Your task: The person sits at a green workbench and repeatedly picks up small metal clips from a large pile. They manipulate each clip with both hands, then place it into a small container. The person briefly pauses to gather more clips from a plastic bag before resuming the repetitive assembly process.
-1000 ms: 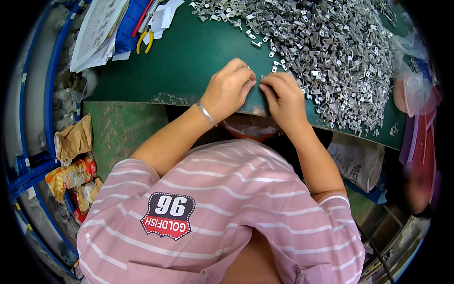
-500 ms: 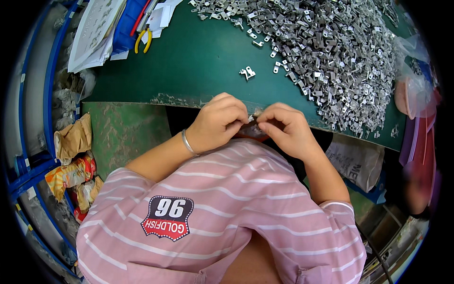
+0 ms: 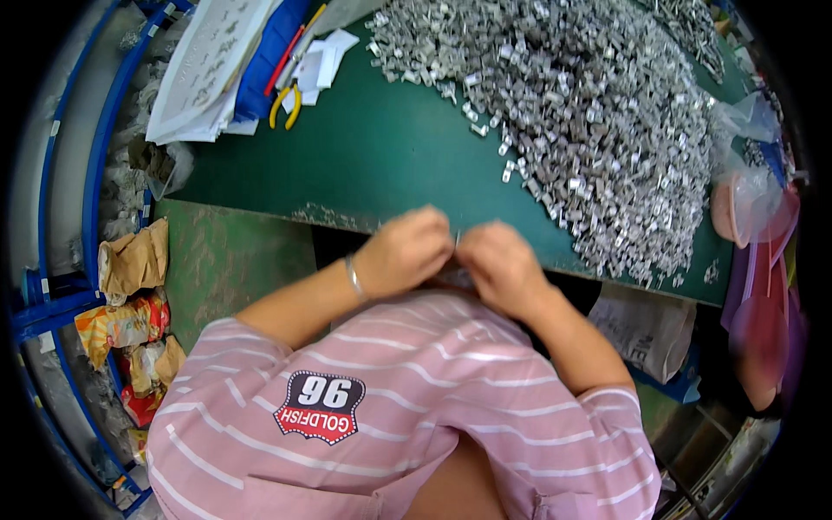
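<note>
My left hand (image 3: 407, 253) and my right hand (image 3: 501, 267) are close together at the near edge of the green table (image 3: 347, 165). Both are closed, fingertips pinched and nearly touching, and somewhat blurred. A thin pale sliver shows between the fingertips; what it belongs to is too small and hidden to make out. Beyond my right hand spreads a large pile of small silver metal brackets (image 3: 598, 147), with a few loose ones along its left border.
At the far left lie papers (image 3: 204, 78), a blue tray (image 3: 269, 61) and yellow-handled pliers (image 3: 286, 107). A pink container (image 3: 732, 208) with clear plastic stands at the right. Blue shelving (image 3: 95, 165) with a brown paper bag (image 3: 134, 260) is to my left. A pale sack (image 3: 646, 325) sits under the table.
The view has shifted, so the table appears lower. The small metal brackets that lay apart on the table in front of my hands no longer show there. My fingertips have come closer together.
</note>
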A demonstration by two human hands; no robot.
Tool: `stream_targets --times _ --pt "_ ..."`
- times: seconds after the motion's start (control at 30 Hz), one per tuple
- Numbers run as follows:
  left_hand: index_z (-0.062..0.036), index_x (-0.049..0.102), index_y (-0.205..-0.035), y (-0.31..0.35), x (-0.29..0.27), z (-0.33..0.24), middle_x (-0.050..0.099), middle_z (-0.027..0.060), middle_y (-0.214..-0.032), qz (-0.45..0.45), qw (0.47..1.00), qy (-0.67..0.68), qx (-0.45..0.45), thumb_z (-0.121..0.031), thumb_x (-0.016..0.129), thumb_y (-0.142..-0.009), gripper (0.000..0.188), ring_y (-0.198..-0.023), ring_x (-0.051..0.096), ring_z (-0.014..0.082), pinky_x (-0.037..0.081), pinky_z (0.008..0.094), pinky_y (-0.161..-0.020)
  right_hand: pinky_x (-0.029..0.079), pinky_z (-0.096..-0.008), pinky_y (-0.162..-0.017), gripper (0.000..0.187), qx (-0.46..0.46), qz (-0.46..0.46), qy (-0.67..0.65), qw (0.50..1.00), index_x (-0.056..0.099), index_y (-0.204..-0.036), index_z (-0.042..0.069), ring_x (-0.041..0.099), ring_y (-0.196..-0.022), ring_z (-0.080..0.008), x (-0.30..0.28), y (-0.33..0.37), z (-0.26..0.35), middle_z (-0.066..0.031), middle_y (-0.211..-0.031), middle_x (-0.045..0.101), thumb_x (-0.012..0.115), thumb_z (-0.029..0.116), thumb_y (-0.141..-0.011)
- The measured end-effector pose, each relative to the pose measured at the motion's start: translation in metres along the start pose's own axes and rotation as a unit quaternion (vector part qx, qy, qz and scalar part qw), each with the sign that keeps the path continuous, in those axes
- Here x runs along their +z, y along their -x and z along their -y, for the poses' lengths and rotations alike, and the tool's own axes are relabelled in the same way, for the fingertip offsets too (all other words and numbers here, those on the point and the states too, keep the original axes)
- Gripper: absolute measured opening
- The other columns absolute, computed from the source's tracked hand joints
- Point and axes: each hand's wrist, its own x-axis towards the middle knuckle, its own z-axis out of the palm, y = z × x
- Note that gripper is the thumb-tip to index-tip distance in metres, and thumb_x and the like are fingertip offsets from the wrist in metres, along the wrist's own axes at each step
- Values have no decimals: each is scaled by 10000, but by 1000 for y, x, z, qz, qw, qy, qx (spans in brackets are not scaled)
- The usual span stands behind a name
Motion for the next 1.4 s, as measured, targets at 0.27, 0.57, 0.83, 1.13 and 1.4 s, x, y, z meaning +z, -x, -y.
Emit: stream_targets --times 0.27,0.57,0.83,1.13,1.4 --pt "-21 682 -927 -16 -17 9 673 133 -970 -46 997 -5 64 -8 773 -758 193 -902 671 311 568 388 -787 494 -408 -777 162 -60 30 71 995 685 -945 57 629 -904 -306 -31 -39 3 -112 -970 656 727 81 -790" --pt "-31 590 -1307 -232 -55 125 587 186 -1313 -185 966 -179 -40 -302 602 -986 421 -1222 553 388 438 457 -1054 365 -568 -1108 434 -14 -124 459 879 547 -1331 40 532 -1310 -374 -111 -241 -125 -166 -1364 601 602 263 -963" --pt "-57 617 -1333 -288 -34 168 658 166 -1280 -227 940 -251 -54 -375 469 -1042 456 -1210 578 350 390 461 -1103 352 -576 -1103 455 152 -62 466 869 606 -1322 119 620 -1218 -332 -123 -268 -150 -118 -1332 651 472 421 -1009" --pt "-49 653 -1232 -264 -44 146 687 151 -1185 -219 957 -181 -49 -343 509 -1021 390 -1116 617 349 439 457 -997 434 -561 -1005 444 132 -94 390 906 620 -1332 180 681 -1063 -400 -119 -262 -147 -128 -1208 705 529 400 -957" --pt "-55 606 -1332 -227 -37 137 682 176 -1171 -283 943 -174 -30 -451 508 -1014 517 -1084 618 383 464 471 -970 507 -553 -861 443 114 -67 354 926 626 -1320 173 694 -980 -401 -92 -246 -125 -135 -1133 721 550 418 -958"
